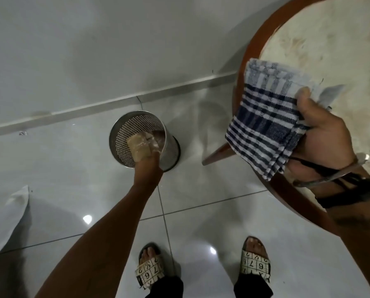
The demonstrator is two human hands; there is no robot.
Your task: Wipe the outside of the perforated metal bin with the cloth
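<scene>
The perforated metal bin (123, 136) is a shiny cylinder on the tiled floor near the wall, tilted so its open mouth faces me. My left hand (148, 163) reaches down and grips its near rim. Brown paper or packaging (140, 147) lies inside the bin. My right hand (323, 138) is raised over the round table's edge and holds a folded blue-and-white checked cloth (265, 117), thumb on top. The cloth is apart from the bin, up and to its right.
A round table (330, 50) with a pale top and brown wooden rim fills the upper right; one of its legs (217, 154) stands close to the right of the bin. A white baseboard (115, 100) runs along the wall. My sandalled feet (149, 269) are below. White fabric (14, 211) hangs at left.
</scene>
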